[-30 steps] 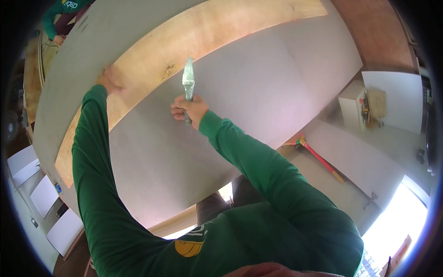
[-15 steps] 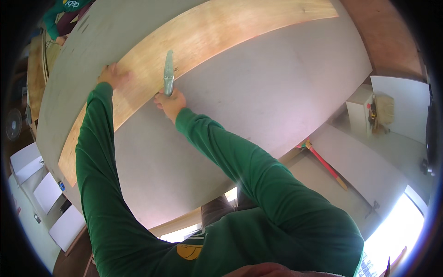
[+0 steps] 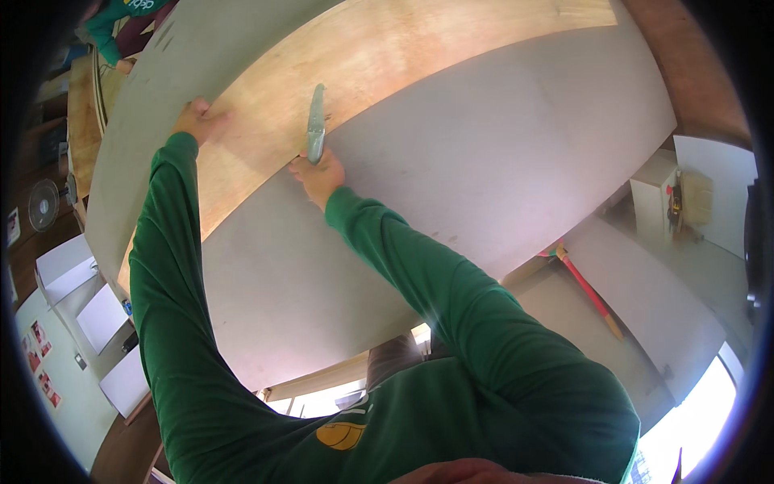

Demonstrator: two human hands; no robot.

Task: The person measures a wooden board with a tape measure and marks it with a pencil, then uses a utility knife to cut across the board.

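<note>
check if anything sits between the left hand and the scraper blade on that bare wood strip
Nothing visible does. The left hand presses flat on the wood strip, the right hand holds the scraper upright with its blade over the same strip, and only bare plywood lies between them. The grey sheet lies below.

scraper (image 3: 315, 123) | pale grey-green flat blade, standing upright | lying against plywood strip (image 3: 419, 56) | strip tan, running diagonally beside the grey laminate sheet (image 3: 484, 177)
</note>
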